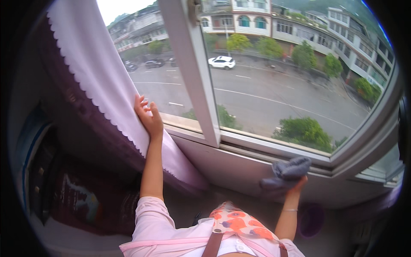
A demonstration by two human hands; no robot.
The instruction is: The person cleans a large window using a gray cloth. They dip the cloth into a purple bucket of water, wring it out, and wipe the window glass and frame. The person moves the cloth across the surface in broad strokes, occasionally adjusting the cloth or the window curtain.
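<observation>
My left hand point(150, 119) presses against a pale pink curtain point(106, 74) with a scalloped edge, at the left side of the window. Its fingers are spread a little, and I cannot tell whether any of them pinch the fabric. A folded grey cloth point(290, 168) is in my right hand point(299, 186), just in front of the lower window track point(250, 151). Part of the cloth hangs to the left and hides most of my right fingers. Above it stands the sliding window's glass pane point(289, 96), and a white upright frame point(189, 70) divides the window between my hands.
Below the window runs a pale wall point(221, 167). A purple basin point(311, 220) is on the floor at the lower right. Dark red printed material point(86, 199) lies at the lower left. Through the glass I see a street point(257, 86) with a white car point(222, 62).
</observation>
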